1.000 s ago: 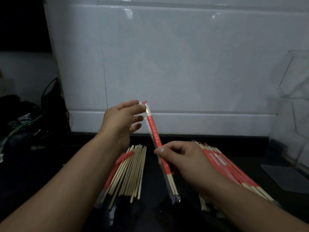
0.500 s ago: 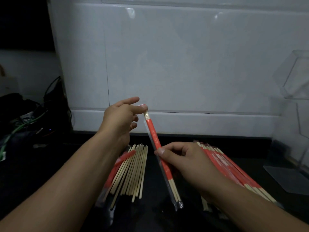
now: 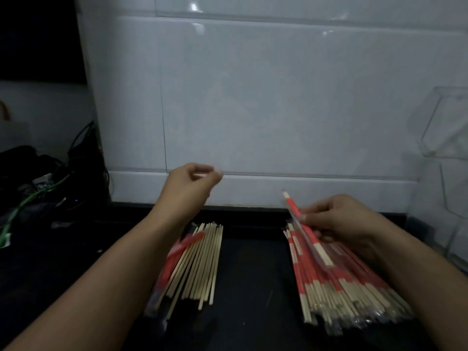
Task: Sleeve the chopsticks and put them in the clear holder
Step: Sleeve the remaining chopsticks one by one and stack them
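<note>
My right hand (image 3: 339, 219) pinches a sleeved chopstick pair (image 3: 300, 221), red wrapper uppermost, tilted low over the pile of sleeved chopsticks (image 3: 349, 287) at the right. My left hand (image 3: 192, 183) hovers in the air above the bare wooden chopsticks (image 3: 202, 259), fingers loosely curled and holding nothing. Empty red-and-clear sleeves (image 3: 177, 257) lie along the left side of the bare chopsticks. The clear holder (image 3: 448, 138) stands at the far right against the wall, only partly in view.
Everything lies on a black counter (image 3: 253, 274) in front of a white tiled wall. A tangle of dark and green cables (image 3: 38, 193) sits at the far left.
My left hand has let go of the sleeve's top end. My right hand has carried the sleeved pair to the right and lowered it over the sleeved pile.
</note>
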Demonstrator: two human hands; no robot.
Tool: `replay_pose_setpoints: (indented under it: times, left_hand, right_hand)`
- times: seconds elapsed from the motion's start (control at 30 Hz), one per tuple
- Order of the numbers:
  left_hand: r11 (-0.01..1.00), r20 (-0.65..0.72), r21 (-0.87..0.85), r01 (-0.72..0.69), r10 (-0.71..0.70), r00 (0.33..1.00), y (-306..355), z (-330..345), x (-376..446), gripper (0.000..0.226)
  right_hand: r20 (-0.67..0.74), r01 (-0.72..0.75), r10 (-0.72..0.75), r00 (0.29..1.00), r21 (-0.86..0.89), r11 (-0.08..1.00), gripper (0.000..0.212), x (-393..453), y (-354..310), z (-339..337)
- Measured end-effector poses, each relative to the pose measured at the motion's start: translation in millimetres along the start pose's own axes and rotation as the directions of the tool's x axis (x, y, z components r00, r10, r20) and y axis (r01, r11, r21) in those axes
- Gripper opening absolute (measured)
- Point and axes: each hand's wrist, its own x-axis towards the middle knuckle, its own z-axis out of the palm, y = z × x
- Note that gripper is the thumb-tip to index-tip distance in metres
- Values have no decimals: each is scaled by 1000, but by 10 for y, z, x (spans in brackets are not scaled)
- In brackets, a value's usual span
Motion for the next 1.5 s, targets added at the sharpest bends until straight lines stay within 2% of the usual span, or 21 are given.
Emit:
replay_pose_setpoints:
  times: [0.1,0.17,0.23,0.4,0.47,0.57,0.63,0.73,0.8,0.83,0.9,0.97,1.03,1.13,1.17,1.23,1.3,1.37,1.43,1.5]
  left_hand:
    - [965,118,263,-24,-7,993,-224,-46,-2,8]
    - [870,180,488,-66,-26,983,-339,-96,15,13]
    - [750,184,655,-93,-38,982,-393,-138,7,23]
    - [426,207,895,-137,-124,970,-468,-126,-18,29]
    - [355,215,923,-150,-152,965,-513,-115,-12,28]
    - [373,207,919,-130,-174,963,-568,-119,9,25]
    - [411,198,904,-112,-170,965,-579,-110,20,23]
    - [455,190,883,-117,-118,975,-594,-115,17,21]
    - [509,174,853,-113,-74,982,-570,-128,18,17]
    - [549,162,829,-111,-44,986,-532,-137,18,14]
    - [618,150,772,-151,53,987,-410,-180,4,10]
    - [665,168,708,-238,169,971,-282,-206,-35,11]
    - [725,204,614,-312,237,950,-192,-216,-97,10]
    - [823,220,462,-330,254,942,-176,-206,-134,8]
    - [846,217,423,-324,253,943,-184,-208,-131,11]
    - [868,214,389,-308,240,947,-189,-195,-135,11]
    - [850,213,429,-306,234,949,-184,-190,-151,7]
    - [787,252,542,-295,182,950,-205,-216,-157,16]
    - [666,349,691,-280,32,937,-229,-238,-168,33]
    - [540,410,800,-261,-175,895,-280,-209,-185,46]
  right_hand:
    - [1,-81,84,996,-245,966,6,84,147,-164]
    - [18,-136,154,988,-372,918,5,115,204,-177]
    - [20,-162,190,982,-440,883,8,131,223,-162]
    - [-38,-150,151,988,-497,855,14,95,130,-114]
    - [-97,-124,84,992,-558,821,14,98,123,-111]
    - [-99,-104,57,993,-582,807,9,96,125,-73]
    - [-75,-93,59,995,-608,788,15,90,130,-40]
    - [-52,-88,72,996,-621,779,26,89,127,12]
    - [-54,-78,57,997,-615,785,20,102,136,13]
    - [-74,-55,13,997,-606,794,13,115,144,4]
    - [-164,40,-171,972,-598,801,2,140,139,15]
    - [-210,201,-400,892,-607,769,10,91,105,108]
    - [-50,395,-525,850,-598,697,16,-47,57,314]
    - [408,641,-497,766,-550,536,22,-303,22,742]
    - [503,696,-481,718,-508,508,27,-355,13,865]
    - [587,757,-484,649,-436,486,31,-400,1,1004]
    - [623,777,-474,622,-421,468,34,-403,1,1046]
    - [646,790,-463,607,-427,439,35,-389,37,1063]
    - [648,801,-477,594,-425,421,35,-392,61,1062]
    - [648,805,-480,591,-434,404,34,-404,56,1072]
